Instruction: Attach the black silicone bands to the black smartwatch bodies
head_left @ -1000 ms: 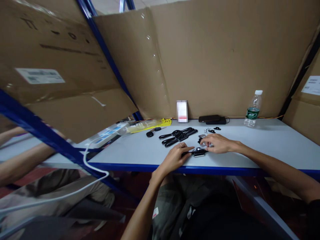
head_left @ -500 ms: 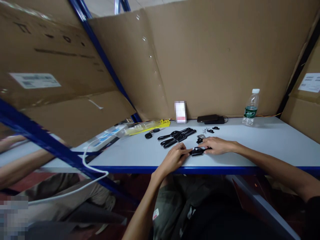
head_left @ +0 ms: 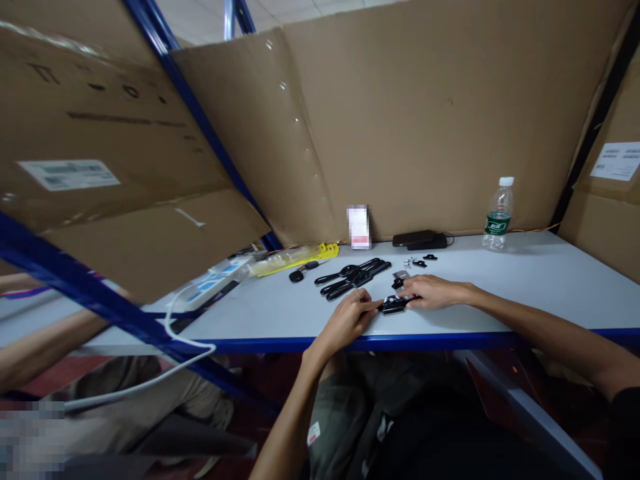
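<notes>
A small black key fob part (head_left: 393, 305) lies on the grey table (head_left: 525, 287) near its front edge. My left hand (head_left: 349, 319) pinches its left end with the fingertips. My right hand (head_left: 431, 291) rests on its right end, fingers curled over it. Just behind lies a row of several black key blanks (head_left: 353, 275), and a few small black and metal bits (head_left: 419, 261) sit behind my right hand.
A water bottle (head_left: 497, 215) stands at the back right, a dark phone or box (head_left: 419, 239) and a small white card (head_left: 359, 227) at the back wall. Yellow packaging (head_left: 295, 256) and a black key fob (head_left: 299, 274) lie left. Cardboard walls enclose the bench. Another person's arm (head_left: 45, 347) is at the far left.
Both hands have closed in on the black part and stay on it; my right hand slid slightly toward me. The view shifted a little.
</notes>
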Available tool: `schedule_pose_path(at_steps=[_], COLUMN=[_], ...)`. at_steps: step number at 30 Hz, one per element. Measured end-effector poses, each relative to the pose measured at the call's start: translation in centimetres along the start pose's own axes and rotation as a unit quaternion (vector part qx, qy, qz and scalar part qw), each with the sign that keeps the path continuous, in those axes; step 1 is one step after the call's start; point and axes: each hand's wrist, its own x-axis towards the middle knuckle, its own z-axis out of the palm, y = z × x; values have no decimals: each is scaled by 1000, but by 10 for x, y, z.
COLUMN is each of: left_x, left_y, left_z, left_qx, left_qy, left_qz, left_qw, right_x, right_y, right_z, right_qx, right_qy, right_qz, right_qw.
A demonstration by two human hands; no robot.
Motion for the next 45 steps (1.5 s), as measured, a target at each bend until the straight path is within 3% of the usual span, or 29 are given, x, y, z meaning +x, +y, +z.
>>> schedule_pose_path(at_steps=[10,13,17,25,38,45], left_x=[0,0,0,0,0,-1], left_y=[-1,-1,-1,-1,-1,0], left_z=[2,2,2,3,2,2], left_qx=[-10,-9,-3,-13,-16,-34], left_qy=[10,7,5,14,9,3], left_qz=[-2,-8,-10,-11,-4,-9], left_qw=[1000,1000,1000,1000,1000,999], right_x=[-2,-1,0,0,14,16], right_y=[-4,-7,-11,-11,-11,-7], right_z=[-1,3,8,13,31,31], right_qx=[-5,-7,-18,-36,3,7], right_qy=[29,65,115,102,178,174], right_qz=[11,27,-1,-43,32,13], right_qw=[1000,998,993,993,984,985])
